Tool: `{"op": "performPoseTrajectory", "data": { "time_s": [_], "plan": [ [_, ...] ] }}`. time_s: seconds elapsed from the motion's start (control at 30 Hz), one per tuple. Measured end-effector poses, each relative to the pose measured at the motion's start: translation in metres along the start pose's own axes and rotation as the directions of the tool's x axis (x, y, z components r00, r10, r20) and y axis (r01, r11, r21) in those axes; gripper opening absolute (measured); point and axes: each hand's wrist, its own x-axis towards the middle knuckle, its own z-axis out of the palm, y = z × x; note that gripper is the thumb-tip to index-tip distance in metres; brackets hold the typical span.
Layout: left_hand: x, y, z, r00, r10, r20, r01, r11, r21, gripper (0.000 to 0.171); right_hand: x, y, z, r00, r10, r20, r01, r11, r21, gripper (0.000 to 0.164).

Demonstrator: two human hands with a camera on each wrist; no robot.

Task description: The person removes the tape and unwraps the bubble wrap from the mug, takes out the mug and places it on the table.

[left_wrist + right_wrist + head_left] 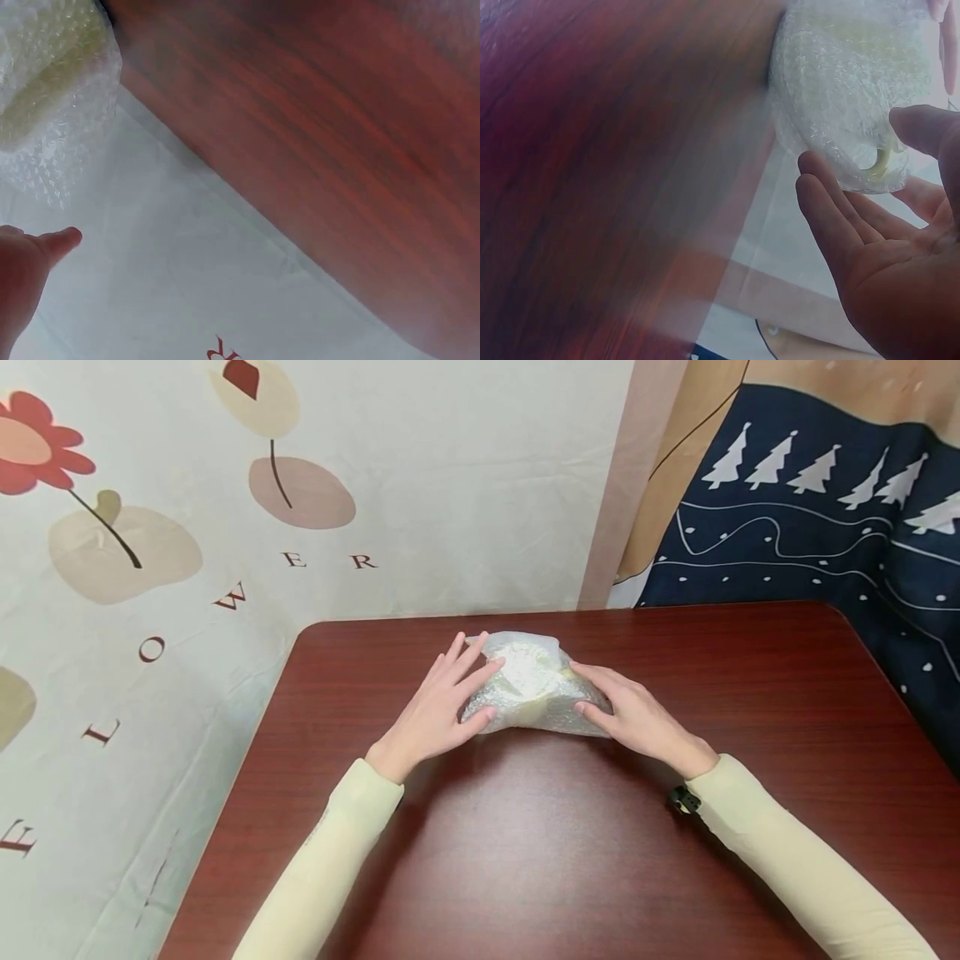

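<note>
A bundle in clear bubble wrap [525, 681] lies on the table between my two hands. Something pale yellow-green shows through the wrap, and in the right wrist view a curved, handle-like piece [883, 163] can be made out at one end; what it is stays hidden. My left hand [442, 702] is at the bundle's left side, its fingers spread and mostly straight over the wrap. At the right end is my right hand [633, 710], thumb and fingers extended around the wrap without curling tightly. Only part of the left hand [26, 270] appears in the left wrist view, beside the bundle.
The dark red wooden table [510, 843] has a rounded far edge. Behind it hangs a pale cloth [465, 485] with printed flowers and letters. To the right is a dark blue cloth [810, 535] with white trees. A black watch [684, 800] sits at the right wrist.
</note>
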Motion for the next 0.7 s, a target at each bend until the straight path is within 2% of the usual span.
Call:
{"op": "performPoseTrajectory", "data": {
  "time_s": [0.17, 0.37, 0.7],
  "plan": [
    [0.0075, 0.0017, -0.0014, 0.997, 0.017, 0.081, -0.017, 1.000, 0.007, 0.053, 0.0016, 0.0014, -0.0005, 1.000, 0.003, 0.004, -0.003, 1.000, 0.002, 0.062],
    [0.0096, 0.0021, 0.0000, 0.987, -0.004, 0.163, 0.016, 0.997, -0.073, 0.048, 0.0023, 0.0000, -0.0006, 1.000, 0.004, 0.003, -0.004, 1.000, 0.011, 0.062],
    [0.0060, 0.0034, 0.0049, 0.989, -0.029, 0.145, 0.061, 0.974, -0.219, 0.047, -0.0004, -0.0052, -0.0005, 1.000, 0.008, -0.005, -0.009, 0.998, -0.059, 0.065]
  ]
}}
